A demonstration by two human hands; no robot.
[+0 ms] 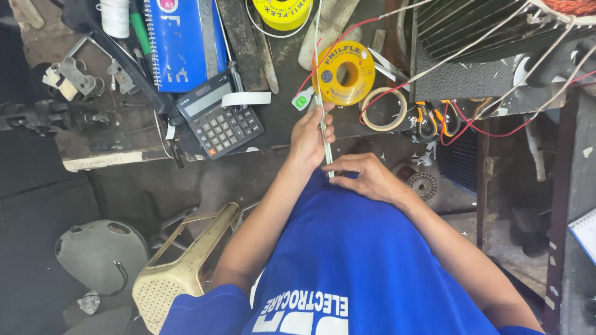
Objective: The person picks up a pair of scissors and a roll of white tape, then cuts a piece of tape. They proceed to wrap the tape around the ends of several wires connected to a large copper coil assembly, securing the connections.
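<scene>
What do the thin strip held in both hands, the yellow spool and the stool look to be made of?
Strip, pinched by the left hand and right hand: pale, thin, flat and matte, probably paper or plastic film; cannot tell which. Yellow spool: glossy moulded plastic with a round centre hole. Stool: beige plastic, dull and scuffed, with a perforated seat.

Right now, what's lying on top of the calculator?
A white paper strip rests across the top right corner of the calculator. A blue spiral notebook borders its top edge; any overlap is unclear.
</scene>
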